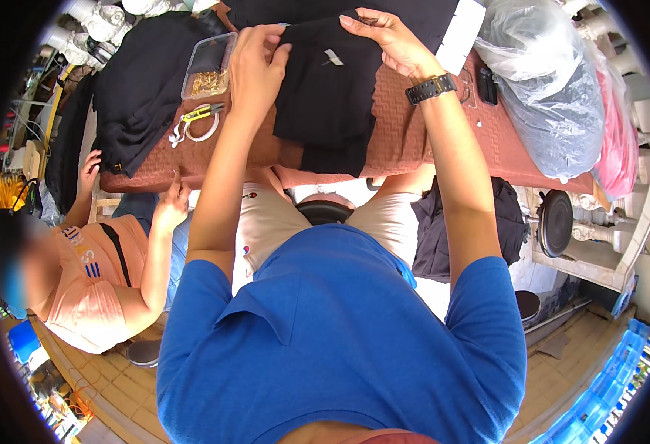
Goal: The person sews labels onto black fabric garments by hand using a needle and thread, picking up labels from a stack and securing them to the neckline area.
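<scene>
We have one black cloth (325, 96) on the brown table cover (257, 146), between our two hands, with one small white tag (333, 57) on it. Our right hand (391, 44) pinches its upper edge, thumb and fingers together; our left hand (258, 70) curls by its left edge, but we cannot tell whether it grips. Left of it lie one clear box (208, 52) of gold bits (210, 83), one yellow snips (201, 112) and one white ring (205, 136); one co-worker (99, 274) sits nearby, two hands visible
</scene>
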`<state>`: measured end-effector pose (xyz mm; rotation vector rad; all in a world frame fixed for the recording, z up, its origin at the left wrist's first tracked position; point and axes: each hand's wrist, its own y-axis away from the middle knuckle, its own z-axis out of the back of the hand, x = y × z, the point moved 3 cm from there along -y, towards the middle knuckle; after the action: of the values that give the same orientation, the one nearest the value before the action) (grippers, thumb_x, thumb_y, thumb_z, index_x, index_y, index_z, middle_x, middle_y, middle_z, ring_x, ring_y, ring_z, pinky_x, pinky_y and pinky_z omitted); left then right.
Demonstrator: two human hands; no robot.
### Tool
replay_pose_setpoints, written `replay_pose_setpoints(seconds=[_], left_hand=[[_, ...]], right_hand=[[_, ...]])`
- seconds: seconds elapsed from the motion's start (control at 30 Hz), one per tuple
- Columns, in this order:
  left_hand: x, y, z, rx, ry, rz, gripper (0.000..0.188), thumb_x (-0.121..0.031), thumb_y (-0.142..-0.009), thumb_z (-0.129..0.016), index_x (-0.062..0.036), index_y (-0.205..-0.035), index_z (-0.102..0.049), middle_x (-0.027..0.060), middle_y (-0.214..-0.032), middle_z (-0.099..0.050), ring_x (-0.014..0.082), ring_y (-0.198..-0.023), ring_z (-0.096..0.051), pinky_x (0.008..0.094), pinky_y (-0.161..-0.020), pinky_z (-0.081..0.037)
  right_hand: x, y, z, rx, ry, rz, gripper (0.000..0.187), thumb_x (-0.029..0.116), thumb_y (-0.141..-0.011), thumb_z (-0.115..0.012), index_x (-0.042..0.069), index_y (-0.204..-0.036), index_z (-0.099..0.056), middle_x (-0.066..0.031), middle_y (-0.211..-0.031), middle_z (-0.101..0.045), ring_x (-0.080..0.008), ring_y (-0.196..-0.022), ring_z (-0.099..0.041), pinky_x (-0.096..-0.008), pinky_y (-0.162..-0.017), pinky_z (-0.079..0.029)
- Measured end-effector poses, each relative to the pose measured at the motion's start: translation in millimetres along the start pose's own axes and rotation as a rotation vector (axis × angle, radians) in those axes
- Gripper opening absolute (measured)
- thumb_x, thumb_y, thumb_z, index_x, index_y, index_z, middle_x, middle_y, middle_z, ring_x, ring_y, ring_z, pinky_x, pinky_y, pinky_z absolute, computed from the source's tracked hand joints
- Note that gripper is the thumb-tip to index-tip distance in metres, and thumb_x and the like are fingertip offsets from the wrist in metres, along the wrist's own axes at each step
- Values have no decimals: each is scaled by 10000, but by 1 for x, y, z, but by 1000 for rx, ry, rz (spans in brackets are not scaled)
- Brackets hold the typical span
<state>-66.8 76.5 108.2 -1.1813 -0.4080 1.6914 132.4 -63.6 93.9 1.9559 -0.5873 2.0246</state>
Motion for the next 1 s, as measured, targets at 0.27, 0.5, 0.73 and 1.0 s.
replay_pose_setpoints(seconds=[0.27, 0.5, 0.73, 1.0], left_hand=[[1, 48, -28, 811, 1606, 1294, 790, -635, -989, -483, 96, -1287, -528, 240, -1178, -658, 365, -1066, -690, 382, -979, -567], [25, 84, -31, 625, 1353, 1384, 348, -294, -1017, -586, 10, -1167, -662, 118, -1112, -729, 209, -981, -722, 339, -855, -603], [-2, 114, -23, 488, 1413, 1234, 406, -269, -1033, -548, 27, -1307, -588, 113, -1271, -667, 205, -1152, -656, 355, -1004, -524], [-24, 125, -25, 399, 1427, 1137, 360, -210, -1011, -558, 53, -1251, -613, 139, -1209, -685, 204, -1078, -688, 350, -942, -564]], right_hand=[[26, 11, -42, 176, 444, 374, 170, 189, -913, -743, 42, -1000, -736, 10, -959, -719, -110, -836, -660, -278, -718, -509], [8, 127, -126, 365, 807, 513, 178, 168, -824, -754, 25, -915, -701, -60, -1055, -666, -289, -875, -660, -400, -757, -552], [-14, 132, -80, -371, 492, 318, 164, 33, -809, -775, 25, -957, -705, -77, -906, -638, -174, -710, -585, -300, -638, -489], [-29, 116, -72, -413, 451, 207, 136, 42, -850, -761, 5, -970, -709, -78, -858, -623, -150, -658, -570, -292, -613, -472]])
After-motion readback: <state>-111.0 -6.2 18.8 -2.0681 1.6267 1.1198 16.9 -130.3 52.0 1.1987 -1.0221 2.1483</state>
